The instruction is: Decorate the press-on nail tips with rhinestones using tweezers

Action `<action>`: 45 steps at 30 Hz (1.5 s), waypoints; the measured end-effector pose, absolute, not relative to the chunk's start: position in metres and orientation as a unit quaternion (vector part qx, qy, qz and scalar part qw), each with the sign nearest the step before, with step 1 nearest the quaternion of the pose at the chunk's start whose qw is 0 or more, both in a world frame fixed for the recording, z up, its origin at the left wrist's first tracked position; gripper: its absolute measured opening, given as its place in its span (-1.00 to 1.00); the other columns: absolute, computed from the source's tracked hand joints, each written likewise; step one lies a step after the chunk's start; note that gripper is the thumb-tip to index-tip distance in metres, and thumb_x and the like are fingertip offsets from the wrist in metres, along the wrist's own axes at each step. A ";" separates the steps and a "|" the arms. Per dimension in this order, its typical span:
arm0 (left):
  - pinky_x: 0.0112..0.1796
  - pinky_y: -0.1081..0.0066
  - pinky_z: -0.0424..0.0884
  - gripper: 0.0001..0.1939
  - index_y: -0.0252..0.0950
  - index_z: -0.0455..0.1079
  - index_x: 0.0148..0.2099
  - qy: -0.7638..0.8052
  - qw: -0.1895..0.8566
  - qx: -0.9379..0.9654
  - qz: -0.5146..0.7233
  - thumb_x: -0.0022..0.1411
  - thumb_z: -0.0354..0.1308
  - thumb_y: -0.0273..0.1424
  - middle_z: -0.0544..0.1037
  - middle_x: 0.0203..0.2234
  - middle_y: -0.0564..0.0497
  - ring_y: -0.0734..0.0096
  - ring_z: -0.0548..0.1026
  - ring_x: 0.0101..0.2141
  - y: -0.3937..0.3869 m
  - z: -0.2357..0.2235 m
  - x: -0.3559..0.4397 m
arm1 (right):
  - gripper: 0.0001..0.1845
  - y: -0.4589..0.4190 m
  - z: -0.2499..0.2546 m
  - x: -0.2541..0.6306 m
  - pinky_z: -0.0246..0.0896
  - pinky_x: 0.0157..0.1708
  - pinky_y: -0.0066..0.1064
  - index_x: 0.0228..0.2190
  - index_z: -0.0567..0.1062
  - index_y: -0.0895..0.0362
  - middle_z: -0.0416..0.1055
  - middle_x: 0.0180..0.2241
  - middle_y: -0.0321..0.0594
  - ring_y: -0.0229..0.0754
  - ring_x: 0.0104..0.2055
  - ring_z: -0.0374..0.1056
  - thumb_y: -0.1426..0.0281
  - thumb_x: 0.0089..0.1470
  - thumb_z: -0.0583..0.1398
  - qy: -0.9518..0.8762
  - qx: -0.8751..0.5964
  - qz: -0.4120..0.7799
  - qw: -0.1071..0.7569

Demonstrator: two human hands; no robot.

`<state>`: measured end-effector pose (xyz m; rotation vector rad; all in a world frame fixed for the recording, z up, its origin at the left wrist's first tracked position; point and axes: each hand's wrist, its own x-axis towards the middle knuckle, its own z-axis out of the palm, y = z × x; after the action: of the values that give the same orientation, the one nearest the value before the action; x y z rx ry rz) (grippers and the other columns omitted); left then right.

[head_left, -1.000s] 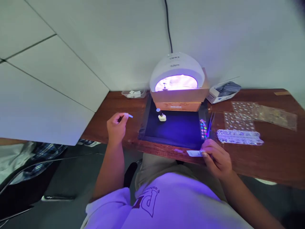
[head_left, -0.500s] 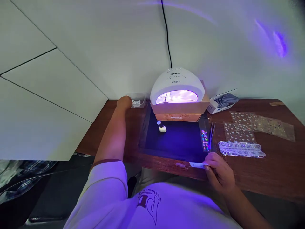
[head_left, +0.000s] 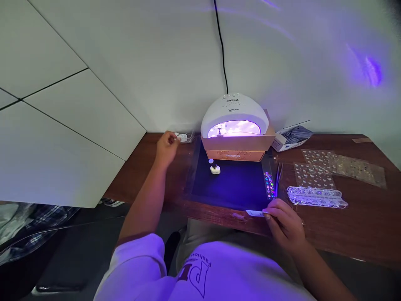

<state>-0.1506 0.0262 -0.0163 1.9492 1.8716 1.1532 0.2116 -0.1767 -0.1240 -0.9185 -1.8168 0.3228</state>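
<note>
My left hand (head_left: 167, 148) is closed in a pinch at the left of the clear plastic tray (head_left: 190, 137), in which small white pieces (head_left: 182, 137) lie. Whatever its fingertips hold is too small to make out. At the table's front edge, my right hand (head_left: 286, 223) pinches the right end of a small flat white strip (head_left: 254, 213). Beyond the strip is a black mat (head_left: 232, 188), where a small bottle (head_left: 215, 169) with a dark cap stands. A white nail lamp (head_left: 234, 109), lit purple inside, rests on a cardboard box (head_left: 233, 155) behind it.
Tweezers (head_left: 277, 177) lie beside a strip of colourful star sequins (head_left: 268, 184). To their right are a clear case (head_left: 316, 197) of tiny pieces and patterned sticker sheets (head_left: 315, 175). An opened box of grey packets (head_left: 291, 136) stands against the wall.
My left hand has drawn back slightly from the tray, toward me, with its fingers pinched. My right hand still grips the white strip. The view has shifted a little.
</note>
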 end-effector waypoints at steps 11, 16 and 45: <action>-0.27 0.42 0.53 -0.66 -0.22 0.43 0.08 0.238 0.381 0.809 0.379 0.30 0.20 -0.26 0.55 -0.14 -0.14 0.36 0.57 -0.24 -0.166 -0.066 -0.031 | -0.74 -0.183 -0.098 0.195 0.17 -0.53 -0.45 -0.49 0.49 0.12 0.36 -0.54 -0.27 -0.27 -0.50 0.27 0.30 0.22 0.19 -0.634 -0.355 0.458 0.511; -0.26 0.38 0.53 -0.68 -0.23 0.43 0.07 0.209 0.375 0.795 0.429 0.32 0.19 -0.24 0.54 -0.20 -0.14 0.34 0.54 -0.25 -0.169 -0.075 -0.016 | -0.63 -0.186 -0.096 0.176 0.05 -0.64 -0.51 -0.51 0.40 0.12 0.25 -0.63 -0.38 -0.33 -0.62 0.14 0.16 0.24 0.15 -0.561 -0.381 0.535 0.505; -0.26 0.50 0.51 -0.56 -0.16 0.45 0.08 0.280 0.313 0.753 0.507 0.17 0.34 -0.58 0.60 -0.39 0.09 0.53 0.54 -0.38 -0.192 -0.067 -0.014 | -0.86 -0.210 -0.077 0.182 0.36 -0.41 -0.38 -0.33 0.48 0.08 0.56 -0.42 -0.19 -0.21 -0.41 0.49 0.50 0.18 0.13 -0.711 -0.336 0.227 0.575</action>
<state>-0.0144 -0.1918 -0.0671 1.9848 0.7381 1.3369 0.1825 -0.2096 -0.0765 -0.7867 -1.6649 0.5327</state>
